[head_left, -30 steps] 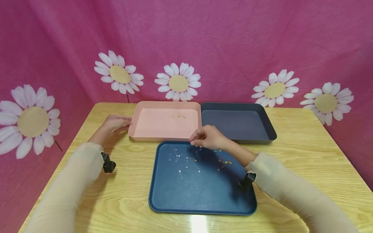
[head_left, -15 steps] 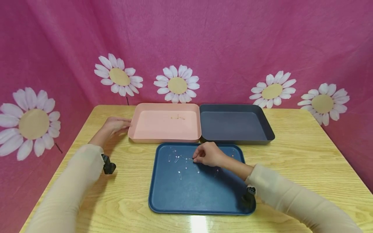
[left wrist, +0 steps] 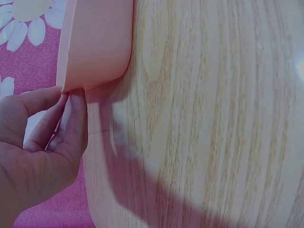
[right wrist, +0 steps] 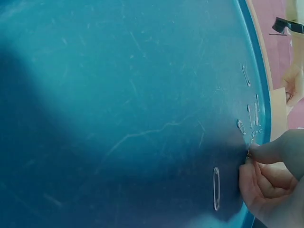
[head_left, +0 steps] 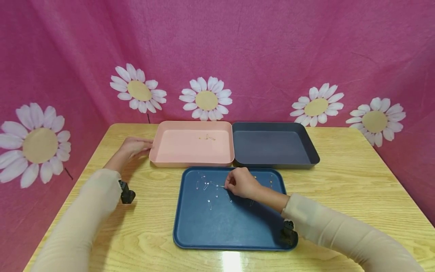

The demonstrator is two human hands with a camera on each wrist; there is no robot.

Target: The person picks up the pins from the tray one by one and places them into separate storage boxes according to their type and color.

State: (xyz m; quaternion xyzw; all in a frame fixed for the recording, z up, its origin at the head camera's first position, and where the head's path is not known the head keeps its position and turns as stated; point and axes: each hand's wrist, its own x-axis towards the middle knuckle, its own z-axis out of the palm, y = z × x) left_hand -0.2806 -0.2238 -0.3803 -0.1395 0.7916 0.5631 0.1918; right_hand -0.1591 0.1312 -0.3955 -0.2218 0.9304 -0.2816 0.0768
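My right hand [head_left: 242, 183] is low over the blue tray [head_left: 204, 230], pinching a small gold safety pin [head_left: 221, 186] between thumb and forefinger; the right wrist view shows only a bit of that pin [right wrist: 248, 153]. Silver safety pins lie scattered to its left, one of them a silver pin [head_left: 209, 204] towards the front. A single silver pin [right wrist: 216, 188] lies near the hand in the right wrist view. My left hand [head_left: 134, 146] holds the left end of the pink tray [head_left: 176, 164], thumb and fingertips together at its rim [left wrist: 64, 71].
Several gold safety pins [head_left: 212, 138] lie inside the pink tray. A dark grey tray [head_left: 275, 165] stands against its right side. Gold pins [head_left: 271, 181] show beyond the right hand. Wooden tabletop [head_left: 146, 226] surrounds the trays, with a pink flowered cloth [head_left: 258, 56] behind.
My right hand has come down from the back edge of the blue tray to the gold pin, and its fingertips have closed on it. The left hand stays at the pink tray.
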